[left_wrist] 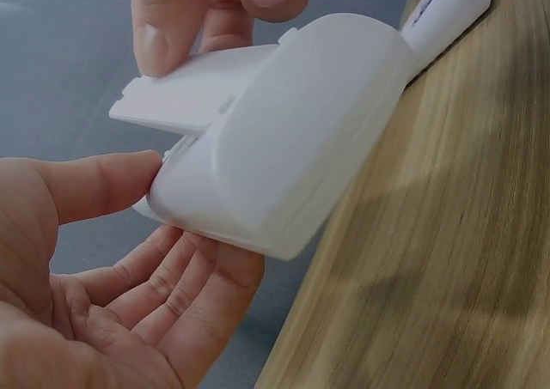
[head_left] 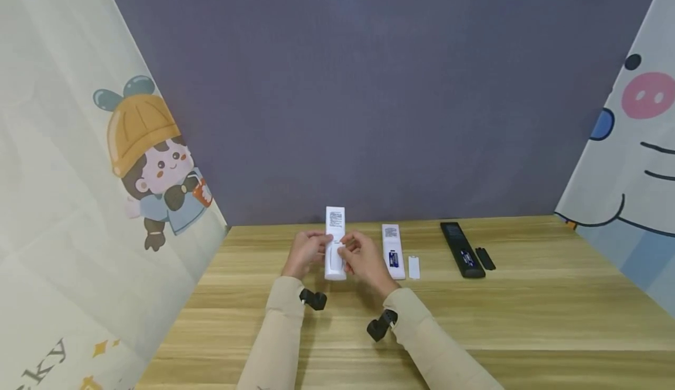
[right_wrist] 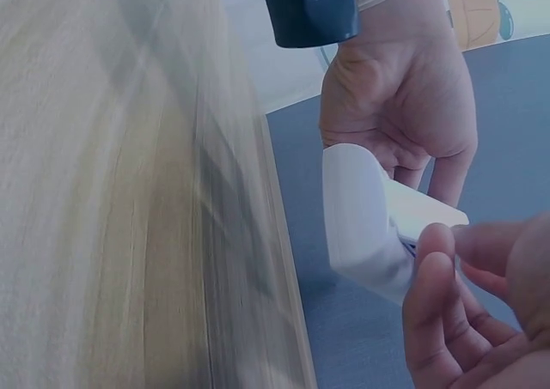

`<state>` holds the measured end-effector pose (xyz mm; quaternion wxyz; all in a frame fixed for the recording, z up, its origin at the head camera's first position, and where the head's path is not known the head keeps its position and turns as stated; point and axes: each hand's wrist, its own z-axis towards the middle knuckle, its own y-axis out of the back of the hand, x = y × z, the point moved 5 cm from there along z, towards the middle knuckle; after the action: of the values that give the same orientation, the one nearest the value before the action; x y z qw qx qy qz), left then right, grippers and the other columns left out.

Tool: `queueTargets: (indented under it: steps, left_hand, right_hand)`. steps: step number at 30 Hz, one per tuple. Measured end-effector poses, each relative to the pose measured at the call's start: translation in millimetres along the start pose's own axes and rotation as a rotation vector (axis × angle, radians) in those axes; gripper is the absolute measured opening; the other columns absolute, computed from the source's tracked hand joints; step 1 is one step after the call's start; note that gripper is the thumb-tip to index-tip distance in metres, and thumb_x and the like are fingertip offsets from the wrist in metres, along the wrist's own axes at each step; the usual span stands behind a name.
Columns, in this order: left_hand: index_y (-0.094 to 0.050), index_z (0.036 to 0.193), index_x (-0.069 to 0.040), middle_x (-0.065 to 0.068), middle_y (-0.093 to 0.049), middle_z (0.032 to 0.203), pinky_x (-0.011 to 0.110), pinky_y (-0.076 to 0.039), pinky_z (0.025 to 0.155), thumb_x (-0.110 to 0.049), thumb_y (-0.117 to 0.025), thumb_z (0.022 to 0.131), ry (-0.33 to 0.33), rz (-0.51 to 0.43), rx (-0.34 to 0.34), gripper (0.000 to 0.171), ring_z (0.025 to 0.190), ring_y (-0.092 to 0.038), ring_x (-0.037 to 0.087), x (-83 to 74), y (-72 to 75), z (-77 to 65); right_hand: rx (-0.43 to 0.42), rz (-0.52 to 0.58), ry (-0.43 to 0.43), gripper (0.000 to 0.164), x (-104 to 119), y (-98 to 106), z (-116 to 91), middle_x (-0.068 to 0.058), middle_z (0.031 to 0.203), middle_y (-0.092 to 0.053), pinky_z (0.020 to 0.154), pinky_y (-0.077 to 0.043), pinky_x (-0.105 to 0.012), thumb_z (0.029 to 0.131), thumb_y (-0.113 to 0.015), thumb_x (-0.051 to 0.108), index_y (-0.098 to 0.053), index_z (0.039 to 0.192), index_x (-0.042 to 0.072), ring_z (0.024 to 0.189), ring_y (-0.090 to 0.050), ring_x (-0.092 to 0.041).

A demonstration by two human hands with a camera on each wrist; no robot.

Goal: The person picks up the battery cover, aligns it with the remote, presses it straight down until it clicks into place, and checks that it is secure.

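Observation:
A white remote control [head_left: 335, 220] is held back side up over the table, its printed label toward the far end. My left hand [head_left: 306, 253] grips it from the left, thumb on the near side and fingers curled beneath, as the left wrist view shows. Its white battery cover [left_wrist: 193, 88] is tilted up out of the back, one end still against the remote's body. My right hand [head_left: 366, 259] pinches the raised end of that cover between thumb and fingertips. In the right wrist view a dark gap [right_wrist: 407, 245] shows under the cover.
To the right lies a second white remote [head_left: 391, 235] with batteries in its uncovered compartment, its loose white cover [head_left: 414, 267] beside it. Farther right is a black remote [head_left: 454, 239], also uncovered, and its black cover [head_left: 486, 259]. A grey panel [head_left: 390, 97] stands behind the wooden table [head_left: 337, 337].

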<state>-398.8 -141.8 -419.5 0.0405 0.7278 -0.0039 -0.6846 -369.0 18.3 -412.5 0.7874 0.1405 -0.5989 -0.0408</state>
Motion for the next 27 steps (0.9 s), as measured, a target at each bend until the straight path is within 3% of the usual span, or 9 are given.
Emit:
queueTargets:
  steps: [12, 20, 27]
  left_hand:
    - [-0.067, 0.119, 0.007, 0.012, -0.073, 0.088, 0.035, -0.062, 0.071, -0.012, -0.068, 0.095, -0.004, 0.022, 0.046, 0.031, 0.075, -0.070, 0.017, 2.2, 12.4, -16.2]
    - [-0.067, 0.119, 0.007, 0.012, -0.073, 0.090, 0.036, -0.063, 0.074, -0.013, -0.068, 0.095, -0.005, 0.024, 0.048, 0.031, 0.076, -0.070, 0.017, 0.4, 13.0, -16.8]
    - [-0.068, 0.119, 0.006, 0.013, -0.073, 0.091, 0.035, -0.062, 0.073, -0.014, -0.070, 0.095, 0.000, 0.034, 0.047, 0.031, 0.077, -0.070, 0.017, 3.2, 13.7, -15.3]
  right_hand:
    - [-0.064, -0.022, -0.029, 0.016, 4.0, -17.6, -23.1, -0.011, 0.087, -0.064, 0.042, -0.048, -0.024, 0.093, -0.069, 0.001, -0.064, 0.107, 0.006, 0.055, -0.063, -0.027]
    - [-0.064, -0.043, -0.020, 0.019, 5.1, -17.3, -23.2, -0.012, 0.089, -0.064, 0.044, -0.050, -0.025, 0.092, -0.071, 0.001, -0.066, 0.109, 0.006, 0.053, -0.061, -0.020]
    - [-0.065, -0.082, -0.028, 0.022, 1.0, -17.9, -23.4, -0.011, 0.090, -0.063, 0.042, -0.049, -0.025, 0.093, -0.072, 0.004, -0.067, 0.113, 0.008, 0.057, -0.066, -0.026]
